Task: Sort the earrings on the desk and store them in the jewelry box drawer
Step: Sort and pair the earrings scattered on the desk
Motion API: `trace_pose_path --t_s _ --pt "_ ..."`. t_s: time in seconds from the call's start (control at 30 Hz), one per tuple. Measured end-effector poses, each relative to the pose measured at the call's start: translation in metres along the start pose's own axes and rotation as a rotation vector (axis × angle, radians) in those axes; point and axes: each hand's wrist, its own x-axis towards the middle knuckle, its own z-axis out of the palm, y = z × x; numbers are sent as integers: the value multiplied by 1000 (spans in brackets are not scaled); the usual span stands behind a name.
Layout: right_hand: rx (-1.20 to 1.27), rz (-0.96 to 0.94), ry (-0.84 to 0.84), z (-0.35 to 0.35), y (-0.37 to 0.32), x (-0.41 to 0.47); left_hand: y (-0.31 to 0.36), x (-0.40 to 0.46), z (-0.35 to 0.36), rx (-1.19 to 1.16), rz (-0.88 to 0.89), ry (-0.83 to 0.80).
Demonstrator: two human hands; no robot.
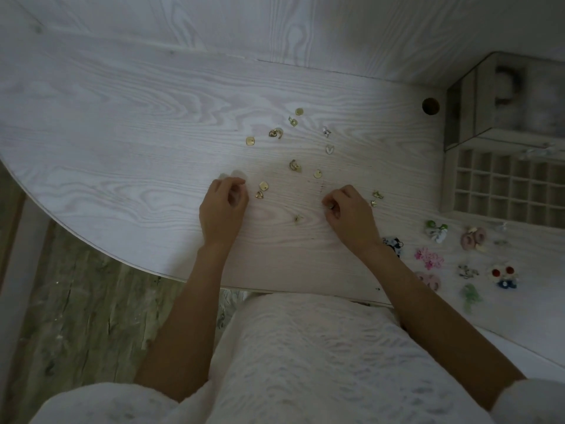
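Resting both hands on the pale wooden desk (122,123), I have my left hand (221,203) curled, its fingertips closed on a small pale, see-through piece (237,174) at its 12 o'clock. My right hand (348,212) is curled too, thumb and fingers pinched around a small silvery ring-shaped earring (330,206). Between my hands lies a tiny gold stud (298,218). Just at 3 o'clock of my left hand sit a gold square earring (263,186) and a gold heart (259,194). More gold earrings are scattered toward 12 o'clock, with a white heart earring (329,149) among them. Two small gold pieces (375,198) lie at 2 o'clock of my right hand. The jewelry box (504,99) stands at 2 o'clock, its gridded drawer (501,188) pulled open. Colourful fabric earrings (429,258) are grouped at 4 o'clock.
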Motion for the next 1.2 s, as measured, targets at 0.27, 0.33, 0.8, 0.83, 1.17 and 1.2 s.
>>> trace_pose_path --t_s 0.27,0.33,0.8,0.83,1.17,1.2 --pt "-132 -10 59 -18 -6 45 -3 3 1 8 15 -15" --pt "-159 27 69 -21 -2 64 -2 2 2 24 24 -13" --pt "-102 -38 38 -16 -3 123 -1 2 3 50 49 -24" --pt "-109 -21 48 -19 1 122 0 2 3 58 38 -23" --pt "-49 315 122 -82 72 60 76 -11 30 -17 361 -69" --pt "-50 325 130 -84 77 48 87 -14 39 -41 414 -123"
